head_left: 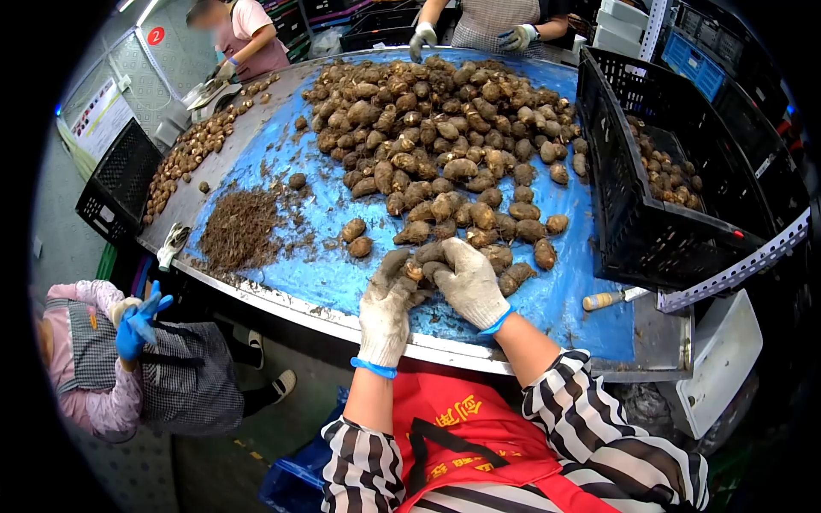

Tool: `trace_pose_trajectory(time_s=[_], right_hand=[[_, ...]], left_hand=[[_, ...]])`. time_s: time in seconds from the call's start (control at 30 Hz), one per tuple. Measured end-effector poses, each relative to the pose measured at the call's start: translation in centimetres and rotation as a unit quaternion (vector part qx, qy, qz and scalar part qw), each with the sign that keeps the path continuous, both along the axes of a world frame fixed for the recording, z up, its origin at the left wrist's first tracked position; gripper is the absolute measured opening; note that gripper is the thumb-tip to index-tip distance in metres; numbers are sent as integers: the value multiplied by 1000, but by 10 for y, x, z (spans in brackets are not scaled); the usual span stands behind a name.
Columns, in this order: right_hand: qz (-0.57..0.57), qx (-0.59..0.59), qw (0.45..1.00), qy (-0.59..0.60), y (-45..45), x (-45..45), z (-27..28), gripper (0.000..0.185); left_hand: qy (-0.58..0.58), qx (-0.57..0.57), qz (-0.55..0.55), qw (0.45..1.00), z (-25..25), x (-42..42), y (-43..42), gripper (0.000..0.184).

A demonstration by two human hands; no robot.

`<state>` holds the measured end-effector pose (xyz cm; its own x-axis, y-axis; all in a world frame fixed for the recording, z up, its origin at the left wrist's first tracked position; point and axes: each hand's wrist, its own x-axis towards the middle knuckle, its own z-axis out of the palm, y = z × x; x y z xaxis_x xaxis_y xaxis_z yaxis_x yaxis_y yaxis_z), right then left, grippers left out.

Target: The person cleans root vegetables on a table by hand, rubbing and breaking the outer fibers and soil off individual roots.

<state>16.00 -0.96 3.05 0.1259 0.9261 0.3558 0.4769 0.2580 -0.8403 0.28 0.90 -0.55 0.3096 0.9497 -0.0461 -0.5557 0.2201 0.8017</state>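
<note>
White knit gloves with soiled fingertips cover both my hands, with blue bands at the wrists. My left hand (385, 309) is closed around a brown taro corm (415, 272) at the near side of the table. From the other side my right hand (466, 286) has its fingers bent against the same corm, partly hiding it. Just beyond my hands rises a large pile of taro corms (428, 120) on a blue plastic sheet (286, 167). Two loose taros (359, 247) lie left of the pile's near end.
A heap of brown peelings (239, 229) lies to the left. At right are a black crate (629, 192) holding taros and a wooden-handled knife (603, 300). A spare glove (174, 245) rests on the left edge. Co-workers stand at the far side and lower left; one pulls at blue gloves (137, 329).
</note>
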Motion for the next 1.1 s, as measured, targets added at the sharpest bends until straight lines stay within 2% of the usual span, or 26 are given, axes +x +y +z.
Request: trace_pose_trajectory(time_s=[0.07, 0.17, 0.23, 0.37, 0.6, 0.7, 0.83, 1.1], right_hand=[[-8, -6, 1000, 16, 0, -1, -3, 18], [5, -2, 999, 40, 2, -1, -9, 19], [32, -1, 995, 94, -2, -5, 2, 20], [35, 45, 998, 0, -3, -1, 0, 18], [3, 43, 998, -41, 2, 1, -7, 15], [-17, 13, 997, -76, 2, 4, -7, 15], [-33, 35, 989, -143, 6, 9, -14, 15], [-67, 17, 994, -83, 3, -3, -17, 14]], left_hand=[[24, -36, -22, 999, 11, -1, -2, 47], [-16, 28, -6, 999, -2, 1, 1, 47], [29, 33, 29, 999, -1, 4, -2, 46], [109, 54, 52, 991, 9, 6, -8, 45], [39, 52, -26, 998, 0, -2, -4, 56], [26, 71, -43, 996, 6, -2, -6, 48], [32, 57, -55, 996, 6, -3, -4, 60], [37, 59, 26, 997, -3, 2, -3, 55]])
